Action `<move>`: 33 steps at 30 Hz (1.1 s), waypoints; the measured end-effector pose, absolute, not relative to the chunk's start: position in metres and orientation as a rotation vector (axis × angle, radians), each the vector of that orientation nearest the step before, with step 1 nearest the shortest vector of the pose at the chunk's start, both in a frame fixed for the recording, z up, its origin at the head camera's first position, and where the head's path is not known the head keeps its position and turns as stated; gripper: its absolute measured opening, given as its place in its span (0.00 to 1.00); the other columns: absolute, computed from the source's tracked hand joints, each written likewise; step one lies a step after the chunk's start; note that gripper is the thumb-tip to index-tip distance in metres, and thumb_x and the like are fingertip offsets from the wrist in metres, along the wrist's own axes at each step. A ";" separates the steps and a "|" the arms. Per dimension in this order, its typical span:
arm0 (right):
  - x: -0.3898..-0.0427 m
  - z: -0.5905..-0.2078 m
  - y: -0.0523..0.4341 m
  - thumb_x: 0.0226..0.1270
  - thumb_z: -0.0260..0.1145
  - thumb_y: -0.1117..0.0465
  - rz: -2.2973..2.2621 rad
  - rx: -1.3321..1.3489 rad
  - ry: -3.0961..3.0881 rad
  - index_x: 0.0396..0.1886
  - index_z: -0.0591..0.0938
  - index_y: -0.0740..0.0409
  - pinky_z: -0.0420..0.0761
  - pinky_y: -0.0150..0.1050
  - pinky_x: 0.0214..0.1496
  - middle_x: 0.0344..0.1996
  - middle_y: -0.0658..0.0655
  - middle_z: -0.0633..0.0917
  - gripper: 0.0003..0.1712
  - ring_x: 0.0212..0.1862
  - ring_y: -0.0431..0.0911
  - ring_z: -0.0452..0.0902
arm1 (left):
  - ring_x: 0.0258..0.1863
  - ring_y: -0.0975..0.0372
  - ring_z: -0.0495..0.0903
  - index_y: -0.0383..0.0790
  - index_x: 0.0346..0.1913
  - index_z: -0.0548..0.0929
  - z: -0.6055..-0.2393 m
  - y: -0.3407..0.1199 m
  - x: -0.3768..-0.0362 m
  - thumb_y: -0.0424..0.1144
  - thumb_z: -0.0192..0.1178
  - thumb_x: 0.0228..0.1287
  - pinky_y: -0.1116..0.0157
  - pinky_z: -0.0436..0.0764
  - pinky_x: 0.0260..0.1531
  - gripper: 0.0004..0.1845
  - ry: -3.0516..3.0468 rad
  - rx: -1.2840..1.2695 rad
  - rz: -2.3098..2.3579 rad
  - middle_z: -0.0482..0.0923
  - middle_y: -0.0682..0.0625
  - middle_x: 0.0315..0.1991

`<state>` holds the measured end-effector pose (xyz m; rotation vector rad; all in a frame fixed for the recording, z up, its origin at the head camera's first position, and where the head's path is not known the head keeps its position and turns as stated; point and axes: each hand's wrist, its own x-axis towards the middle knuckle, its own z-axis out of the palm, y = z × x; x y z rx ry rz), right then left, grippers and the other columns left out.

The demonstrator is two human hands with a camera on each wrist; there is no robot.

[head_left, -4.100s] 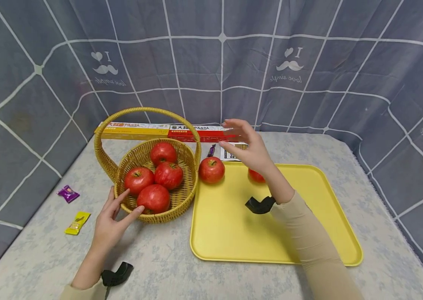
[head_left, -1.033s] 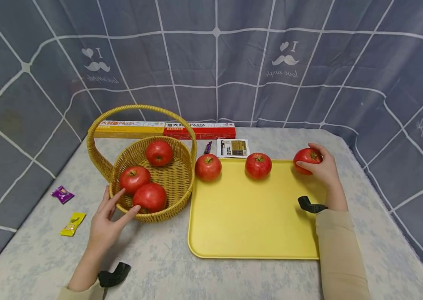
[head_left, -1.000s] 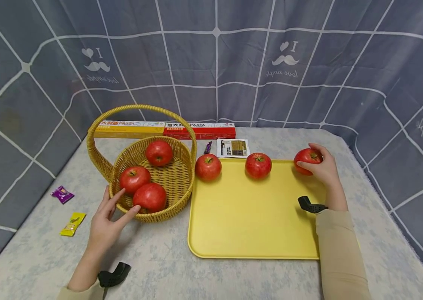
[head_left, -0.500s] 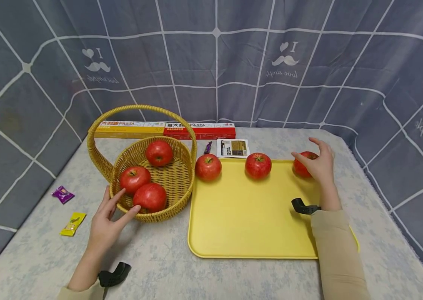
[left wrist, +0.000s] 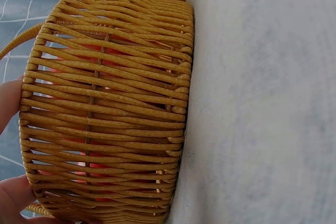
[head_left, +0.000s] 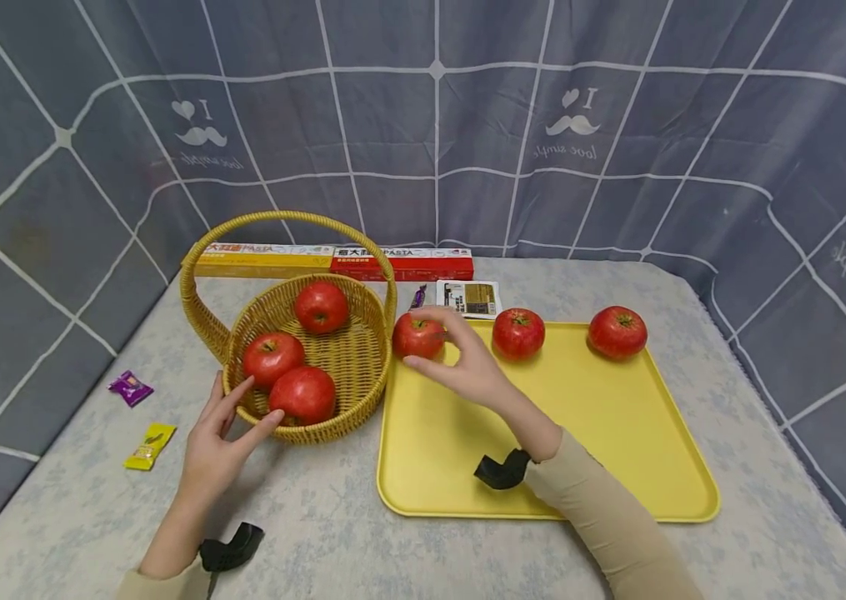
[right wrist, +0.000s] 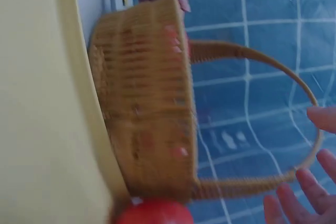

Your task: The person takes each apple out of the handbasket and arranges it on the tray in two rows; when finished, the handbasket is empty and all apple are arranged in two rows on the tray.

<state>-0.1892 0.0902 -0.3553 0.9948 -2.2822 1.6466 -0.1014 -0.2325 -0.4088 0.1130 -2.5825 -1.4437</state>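
Note:
A yellow wicker basket [head_left: 351, 367] with a tall arched handle contains three red apples [head_left: 302, 395]. My left hand [head_left: 214, 454] rests on its near left rim, thumb and fingers spread, the tips over the edge; the left wrist view shows them along the rim. Over the left part of the yellow tray [head_left: 543, 450] is my right hand [head_left: 468, 367], thumb and fingers parted, nothing between them. Behind its fingertips an apple [head_left: 412, 335], partly hidden, lies at the tray's far left corner. A second apple [head_left: 518, 334] and a third [head_left: 617, 332] lie along the far edge.
Yellow and red pasta boxes [head_left: 402, 264] lie along the curtain. A flat sachet [head_left: 470, 298] and a purple candy [head_left: 418, 296] lie behind the tray. Left of the basket are another purple candy [head_left: 130, 388] and a yellow packet [head_left: 150, 447].
The basket's fourth apple now lies at the tray's far right corner. My right hand let go of it there and swung left toward the basket. My left hand stayed on the rim.

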 end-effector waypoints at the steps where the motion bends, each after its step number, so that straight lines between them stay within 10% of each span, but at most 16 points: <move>1: -0.190 -0.357 0.080 0.55 0.71 0.67 1.648 1.047 -2.311 0.59 0.72 0.60 0.73 0.50 0.58 0.57 0.57 0.73 0.31 0.58 0.49 0.68 | 0.70 0.48 0.50 0.41 0.69 0.66 -0.409 -0.232 -0.102 0.46 0.66 0.58 0.47 0.61 0.61 0.37 -2.584 0.112 -1.445 0.38 0.47 0.74; 18: -0.218 -0.376 -0.028 0.56 0.71 0.51 1.136 1.629 -2.755 0.59 0.76 0.47 0.68 0.32 0.60 0.62 0.51 0.69 0.30 0.62 0.41 0.63 | 0.70 0.46 0.50 0.41 0.69 0.66 -0.410 -0.233 -0.103 0.47 0.66 0.58 0.45 0.61 0.61 0.37 -2.593 0.110 -1.446 0.36 0.47 0.74; 33: -0.213 -0.376 -0.025 0.50 0.70 0.56 1.073 1.404 -2.763 0.55 0.77 0.44 0.73 0.31 0.52 0.57 0.48 0.73 0.29 0.52 0.39 0.69 | 0.69 0.46 0.51 0.41 0.69 0.66 -0.409 -0.232 -0.101 0.45 0.66 0.58 0.47 0.61 0.61 0.36 -2.576 0.089 -1.447 0.37 0.47 0.74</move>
